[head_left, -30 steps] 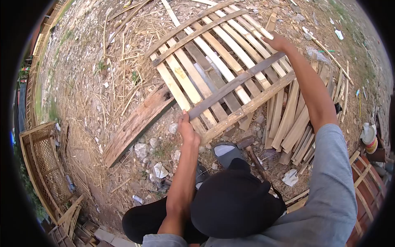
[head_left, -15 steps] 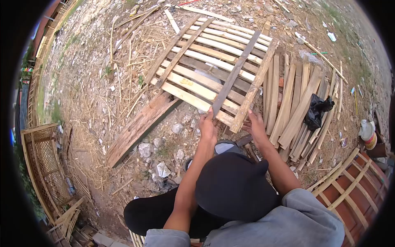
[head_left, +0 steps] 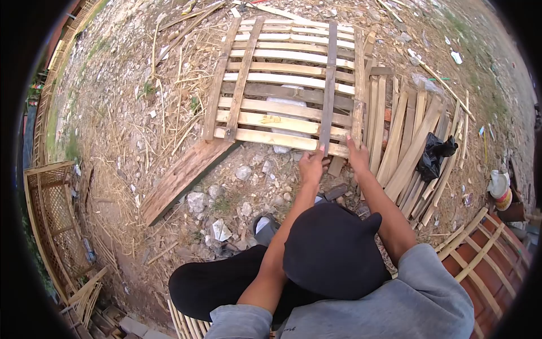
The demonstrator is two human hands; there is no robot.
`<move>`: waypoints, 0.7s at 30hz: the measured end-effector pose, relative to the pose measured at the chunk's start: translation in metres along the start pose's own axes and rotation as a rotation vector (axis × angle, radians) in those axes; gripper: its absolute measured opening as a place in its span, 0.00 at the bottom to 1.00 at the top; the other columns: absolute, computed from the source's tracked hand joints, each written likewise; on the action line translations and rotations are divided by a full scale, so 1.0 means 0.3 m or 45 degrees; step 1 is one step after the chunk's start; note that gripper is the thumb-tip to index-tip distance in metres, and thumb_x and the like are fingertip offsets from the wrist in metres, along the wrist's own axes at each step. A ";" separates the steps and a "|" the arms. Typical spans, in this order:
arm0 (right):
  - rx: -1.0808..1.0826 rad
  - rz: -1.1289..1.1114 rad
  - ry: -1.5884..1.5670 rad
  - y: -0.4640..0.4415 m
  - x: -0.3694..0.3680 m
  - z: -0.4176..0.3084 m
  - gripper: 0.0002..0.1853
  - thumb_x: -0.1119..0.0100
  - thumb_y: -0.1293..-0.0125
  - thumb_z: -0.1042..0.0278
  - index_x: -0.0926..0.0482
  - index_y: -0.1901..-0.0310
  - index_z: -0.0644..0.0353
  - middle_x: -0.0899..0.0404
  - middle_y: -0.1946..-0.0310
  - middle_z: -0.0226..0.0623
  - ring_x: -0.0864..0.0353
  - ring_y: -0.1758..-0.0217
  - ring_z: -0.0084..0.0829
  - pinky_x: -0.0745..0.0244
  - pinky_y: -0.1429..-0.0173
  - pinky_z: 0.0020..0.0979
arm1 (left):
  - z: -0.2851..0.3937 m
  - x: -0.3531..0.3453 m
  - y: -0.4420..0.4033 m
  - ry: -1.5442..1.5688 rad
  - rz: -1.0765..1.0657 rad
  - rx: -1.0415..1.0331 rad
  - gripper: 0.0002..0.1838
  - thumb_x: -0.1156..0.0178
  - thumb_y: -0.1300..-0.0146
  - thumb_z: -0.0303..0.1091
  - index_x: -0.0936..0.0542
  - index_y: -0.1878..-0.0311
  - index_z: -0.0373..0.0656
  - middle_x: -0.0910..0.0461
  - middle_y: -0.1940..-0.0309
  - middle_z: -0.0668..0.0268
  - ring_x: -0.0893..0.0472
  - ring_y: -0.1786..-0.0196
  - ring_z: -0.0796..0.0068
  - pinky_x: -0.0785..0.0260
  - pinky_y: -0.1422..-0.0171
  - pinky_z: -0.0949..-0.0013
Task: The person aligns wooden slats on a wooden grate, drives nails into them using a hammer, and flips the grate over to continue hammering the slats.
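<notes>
A slatted wooden panel [head_left: 288, 69] lies in front of me, its pale slats crossed by several darker bars. My left hand [head_left: 312, 167] is closed on its near edge, at the lower end of the dark grey crossbar [head_left: 329, 85]. Just to the right, my right hand [head_left: 358, 157] grips the panel's near right corner, beside the rough end bar [head_left: 359, 90]. The panel's left end is by a thick weathered beam [head_left: 183, 178]. Fingers under the slats are partly hidden.
Loose slats [head_left: 403, 130] are piled on the right, with a black plastic bag [head_left: 436, 155] on them. Stones [head_left: 197, 203] lie near my feet. A lattice frame [head_left: 56, 226] stands far left, and another slatted frame [head_left: 480, 260] lies lower right.
The panel has turned counterclockwise, so its slats now run nearly left to right. My right hand came from the far edge to the near corner, and both hands have moved right with the panel.
</notes>
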State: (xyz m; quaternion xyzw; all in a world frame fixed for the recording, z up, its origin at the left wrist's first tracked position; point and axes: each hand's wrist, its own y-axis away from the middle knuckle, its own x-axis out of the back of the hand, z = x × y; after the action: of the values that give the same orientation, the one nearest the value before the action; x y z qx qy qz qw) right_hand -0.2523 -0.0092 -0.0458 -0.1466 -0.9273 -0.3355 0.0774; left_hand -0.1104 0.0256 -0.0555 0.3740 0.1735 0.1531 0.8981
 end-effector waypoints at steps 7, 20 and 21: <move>-0.037 -0.072 -0.208 -0.076 0.014 0.053 0.33 0.35 0.35 0.45 0.24 0.39 0.66 0.20 0.46 0.42 0.21 0.45 0.35 0.30 0.39 0.34 | 0.000 -0.005 -0.009 -0.102 0.010 -0.045 0.23 0.34 0.33 0.49 0.23 0.51 0.36 0.16 0.57 0.61 0.13 0.61 0.71 0.27 0.65 0.74; 0.038 -0.042 -0.122 -0.117 0.025 -0.020 0.35 0.32 0.38 0.46 0.24 0.40 0.67 0.20 0.46 0.45 0.22 0.43 0.35 0.31 0.37 0.35 | 0.029 -0.022 -0.002 -0.006 -0.021 -0.026 0.24 0.33 0.34 0.45 0.24 0.47 0.34 0.17 0.55 0.61 0.15 0.56 0.72 0.24 0.61 0.72; 0.072 -0.043 -0.089 -0.118 0.022 -0.018 0.35 0.32 0.37 0.45 0.24 0.40 0.68 0.20 0.46 0.45 0.22 0.44 0.35 0.31 0.37 0.35 | 0.028 -0.022 0.002 0.025 -0.004 -0.059 0.24 0.32 0.34 0.43 0.25 0.46 0.34 0.17 0.54 0.60 0.16 0.55 0.72 0.24 0.60 0.72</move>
State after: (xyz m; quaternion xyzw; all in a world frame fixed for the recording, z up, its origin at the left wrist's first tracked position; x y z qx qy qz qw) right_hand -0.2698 -0.0371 -0.0614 -0.1404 -0.9409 -0.3052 0.0433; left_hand -0.1131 0.0182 -0.0482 0.3512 0.1792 0.1594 0.9051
